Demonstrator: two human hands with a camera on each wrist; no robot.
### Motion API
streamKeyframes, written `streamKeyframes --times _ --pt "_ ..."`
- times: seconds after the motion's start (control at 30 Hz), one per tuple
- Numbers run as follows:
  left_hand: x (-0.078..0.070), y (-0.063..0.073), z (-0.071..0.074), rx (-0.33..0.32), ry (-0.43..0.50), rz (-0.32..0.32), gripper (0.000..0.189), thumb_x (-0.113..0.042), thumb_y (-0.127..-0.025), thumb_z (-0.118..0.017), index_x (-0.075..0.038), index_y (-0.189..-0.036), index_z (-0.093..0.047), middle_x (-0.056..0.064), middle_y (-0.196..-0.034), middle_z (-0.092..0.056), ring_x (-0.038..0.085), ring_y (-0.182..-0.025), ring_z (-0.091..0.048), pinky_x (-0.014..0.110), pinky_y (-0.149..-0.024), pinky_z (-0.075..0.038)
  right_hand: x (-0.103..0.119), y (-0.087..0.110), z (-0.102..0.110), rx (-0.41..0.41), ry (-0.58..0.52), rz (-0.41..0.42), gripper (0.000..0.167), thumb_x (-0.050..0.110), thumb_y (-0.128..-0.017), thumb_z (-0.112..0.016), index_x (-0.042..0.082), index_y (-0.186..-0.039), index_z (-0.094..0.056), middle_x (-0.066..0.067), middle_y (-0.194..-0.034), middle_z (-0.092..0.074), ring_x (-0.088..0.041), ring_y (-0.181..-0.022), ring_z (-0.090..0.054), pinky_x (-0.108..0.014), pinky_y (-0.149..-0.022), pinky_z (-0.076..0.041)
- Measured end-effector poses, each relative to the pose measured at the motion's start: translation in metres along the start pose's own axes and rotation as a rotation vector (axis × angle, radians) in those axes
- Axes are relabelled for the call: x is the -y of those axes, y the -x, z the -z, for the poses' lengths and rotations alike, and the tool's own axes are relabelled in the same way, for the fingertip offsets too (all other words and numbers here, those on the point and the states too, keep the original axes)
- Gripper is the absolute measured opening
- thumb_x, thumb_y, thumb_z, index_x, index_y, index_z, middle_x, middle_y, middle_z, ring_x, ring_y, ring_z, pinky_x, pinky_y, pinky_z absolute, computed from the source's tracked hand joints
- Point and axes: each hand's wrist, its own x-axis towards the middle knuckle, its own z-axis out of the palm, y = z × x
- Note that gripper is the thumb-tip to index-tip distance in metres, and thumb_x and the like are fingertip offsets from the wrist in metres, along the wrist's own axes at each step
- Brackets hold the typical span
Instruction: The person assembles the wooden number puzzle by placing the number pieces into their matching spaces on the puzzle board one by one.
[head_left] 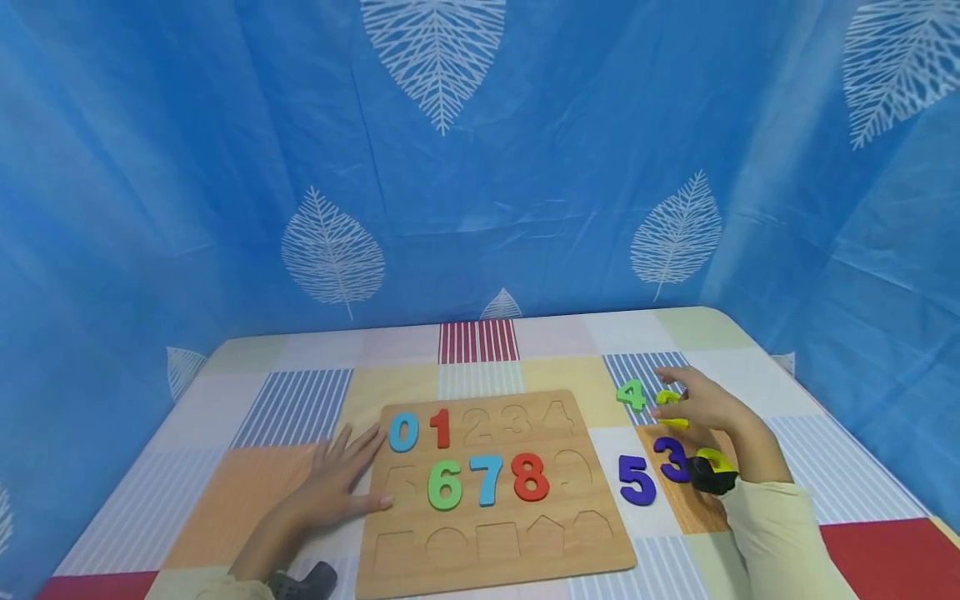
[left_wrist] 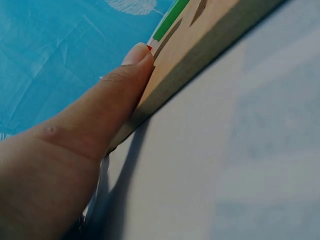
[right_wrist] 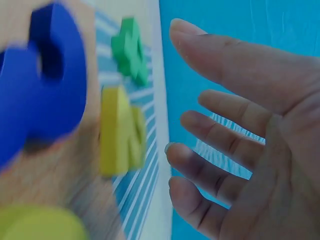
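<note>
My left hand (head_left: 333,482) rests at the left side of a wooden number board (head_left: 558,554), its fingers spread and its thumb on the edge. In the board sit a blue 0 (head_left: 403,432), a red 1 (head_left: 440,428), a green 6 (head_left: 445,485), a blue 7 (head_left: 487,479) and a red 8 (head_left: 530,477). Over the loose pieces at the right hovers my right hand (head_left: 705,406), fingers loosely bent with nothing between them. Nearest below it is a yellow number (right_wrist: 115,132), partly covered in the head view, beside a green 4 (head_left: 632,395).
A purple 3 (head_left: 672,460), a purple 5 (head_left: 637,481) and another yellow piece (head_left: 717,458), partly hidden by the black wrist device (head_left: 708,477), lie right of the board. Beyond the checked tablecloth (head_left: 397,346) hangs a blue curtain (head_left: 480,200) with white leaves.
</note>
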Motion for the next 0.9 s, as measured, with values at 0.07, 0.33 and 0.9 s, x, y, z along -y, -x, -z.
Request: streamKeyframes --times 0.07,0.33,0.9 --pt "0.000 0.000 0.000 -0.005 0.006 -0.002 0.090 -0.060 -0.073 -0.062 -0.011 -0.142 -0.031 0.014 -0.149 -0.026 0.050 -0.135 -0.006 0.068 -0.102 0.003 -0.008 0.001 0.001 0.009 -0.020 -0.041 0.078 0.029 -0.077 -0.071 -0.004 -0.136 -0.033 -0.033 -0.128 -0.037 -0.048 -0.109 -0.043 -0.060 -0.089 -0.041" --pt "0.000 0.001 -0.001 -0.001 0.006 0.000 0.090 -0.060 -0.073 -0.062 -0.011 -0.143 -0.031 0.013 -0.150 -0.025 0.050 -0.135 -0.006 0.068 -0.102 0.003 -0.031 0.004 -0.004 0.105 -0.229 -0.237 0.089 0.030 -0.075 -0.072 0.001 -0.142 -0.022 -0.034 -0.138 -0.016 -0.049 -0.116 -0.029 -0.065 -0.099 -0.026" --pt "0.001 -0.001 -0.003 -0.022 -0.017 0.006 0.090 -0.062 -0.072 -0.061 -0.012 -0.142 -0.033 0.014 -0.149 -0.027 0.050 -0.135 -0.008 0.068 -0.103 0.001 -0.029 0.006 -0.013 0.080 -0.391 -0.400 0.086 0.023 -0.075 -0.072 0.008 -0.142 -0.021 -0.027 -0.135 -0.017 -0.043 -0.109 -0.034 -0.055 -0.096 -0.038"
